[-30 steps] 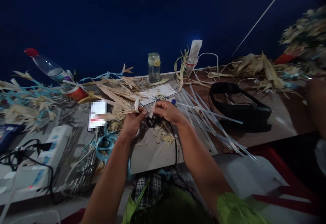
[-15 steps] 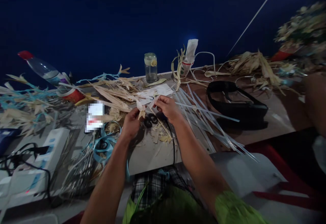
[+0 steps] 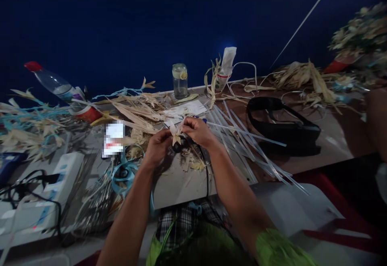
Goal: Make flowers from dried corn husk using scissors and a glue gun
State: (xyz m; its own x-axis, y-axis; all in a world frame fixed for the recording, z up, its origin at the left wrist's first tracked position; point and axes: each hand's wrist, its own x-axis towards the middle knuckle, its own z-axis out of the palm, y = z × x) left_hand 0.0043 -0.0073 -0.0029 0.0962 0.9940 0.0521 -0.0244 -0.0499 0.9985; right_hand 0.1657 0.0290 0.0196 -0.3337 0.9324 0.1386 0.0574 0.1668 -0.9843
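My left hand (image 3: 157,146) and my right hand (image 3: 198,131) meet over the middle of the table, fingers pinched on a small pale flower of dried husk (image 3: 175,133). Its pointed petals stick up between my fingertips. Black-handled scissors (image 3: 181,144) lie on the table just under my hands, partly hidden by them. Husk scraps (image 3: 193,162) are scattered below.
Dried husk leaves (image 3: 136,113), a glass jar (image 3: 180,81), white paper (image 3: 184,109), a fan of thin clear strips (image 3: 242,137), a black strap device (image 3: 284,125), a power strip (image 3: 63,173) with cables, blue ribbon (image 3: 123,173) and a tilted bottle (image 3: 54,82) crowd the table. Another person's arm (image 3: 376,117) shows at right.
My hands drew closer together and the husk piece now stands as a small flower between the fingertips; the view shifted slightly.
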